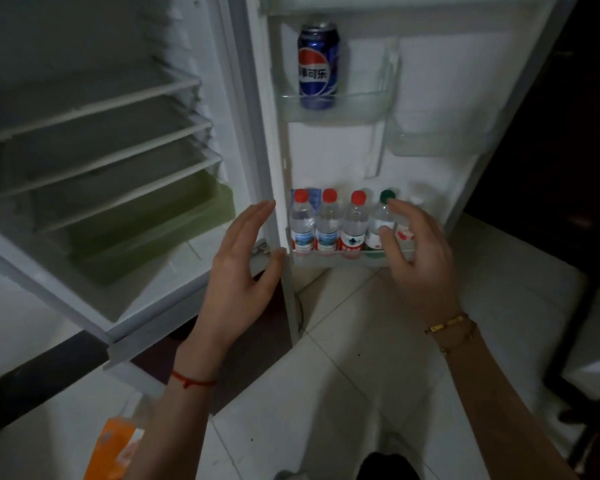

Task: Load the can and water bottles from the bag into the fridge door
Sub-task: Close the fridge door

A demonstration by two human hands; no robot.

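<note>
Both hands [245,261] [418,254] raised, fingers spread (empty).

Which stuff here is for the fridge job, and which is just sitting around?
For the job: blue metal cola can; clear plastic water bottles; clear bottom door shelf; orange bag.

Just there: empty glass fridge shelves; green crisper drawer; white floor tiles.

Right hand [418,252] covers most of the fifth bottle [405,233] at the right end of the bottom door shelf [326,255]; cap and label unreadable. Orange bag [113,448] cut off by the bottom edge, print blurred.
</note>
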